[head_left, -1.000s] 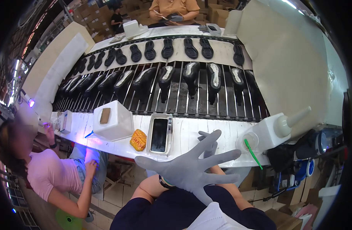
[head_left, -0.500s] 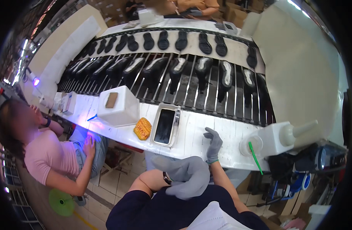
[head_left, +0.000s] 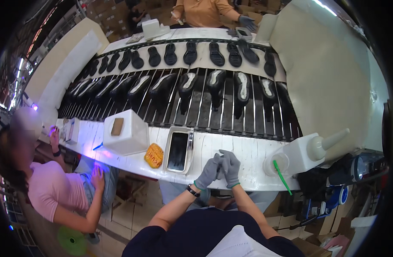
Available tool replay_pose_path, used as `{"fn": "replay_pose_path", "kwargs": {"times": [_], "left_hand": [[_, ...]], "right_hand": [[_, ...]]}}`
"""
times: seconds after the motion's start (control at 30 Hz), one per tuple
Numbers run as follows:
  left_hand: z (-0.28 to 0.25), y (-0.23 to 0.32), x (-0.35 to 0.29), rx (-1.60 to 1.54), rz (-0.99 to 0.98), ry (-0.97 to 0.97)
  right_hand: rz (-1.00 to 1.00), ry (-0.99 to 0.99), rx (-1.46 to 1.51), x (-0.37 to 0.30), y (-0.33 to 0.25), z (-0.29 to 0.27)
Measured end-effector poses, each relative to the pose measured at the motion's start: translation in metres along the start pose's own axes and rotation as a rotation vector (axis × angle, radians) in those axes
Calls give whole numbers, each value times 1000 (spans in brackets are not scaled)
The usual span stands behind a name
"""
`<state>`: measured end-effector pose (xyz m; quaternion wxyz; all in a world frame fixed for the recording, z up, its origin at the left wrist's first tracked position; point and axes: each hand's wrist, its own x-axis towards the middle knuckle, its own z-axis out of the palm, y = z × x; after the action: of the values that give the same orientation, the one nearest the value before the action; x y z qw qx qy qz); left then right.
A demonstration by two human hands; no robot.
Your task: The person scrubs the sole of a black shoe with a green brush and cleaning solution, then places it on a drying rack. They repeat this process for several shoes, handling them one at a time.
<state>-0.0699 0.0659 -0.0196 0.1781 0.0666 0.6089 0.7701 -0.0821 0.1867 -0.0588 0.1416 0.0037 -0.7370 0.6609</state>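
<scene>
Both my hands wear grey knit gloves and meet over the front edge of the white table [head_left: 248, 156]. My left hand [head_left: 207, 173] curls its fingers against the fingers of my right hand [head_left: 230, 167], pinching the glove there. My right hand points its fingers up and holds nothing. Just to the left lies a metal tray [head_left: 167, 159] with a black flat slab [head_left: 178, 150] in it, and an orange packet [head_left: 153, 155] beside it.
A white box [head_left: 128, 137] with a brown pad on top stands further left. On the right are a white squeeze bottle [head_left: 310, 150] and a cup with a green stick [head_left: 278, 165]. Behind runs a conveyor [head_left: 205, 103] carrying black shoes and soles. A seated person [head_left: 55, 188] is at my left; another stands across the line.
My left hand, spread wide and raised a second ago, has come down to the table edge. My right hand has met it there, and the two now touch.
</scene>
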Motion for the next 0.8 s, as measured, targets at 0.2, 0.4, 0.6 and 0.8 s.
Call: {"fn": "replay_pose_path", "kwargs": {"times": [0.2,0.4,0.6,0.8], "left_hand": [[-24,-59,29,210,158,303],[-17,-65,31,581,304,256],[-19,-56,27,682,315,249],[-14,-52,28,591,251,223]], "right_hand": [[-70,-1,-58,9,-13,-1],[113,-10,-9,0,-22,-3],[-38,-12,-108,3,-4,-5],[-14,-1,-87,-2,9,-5]]}}
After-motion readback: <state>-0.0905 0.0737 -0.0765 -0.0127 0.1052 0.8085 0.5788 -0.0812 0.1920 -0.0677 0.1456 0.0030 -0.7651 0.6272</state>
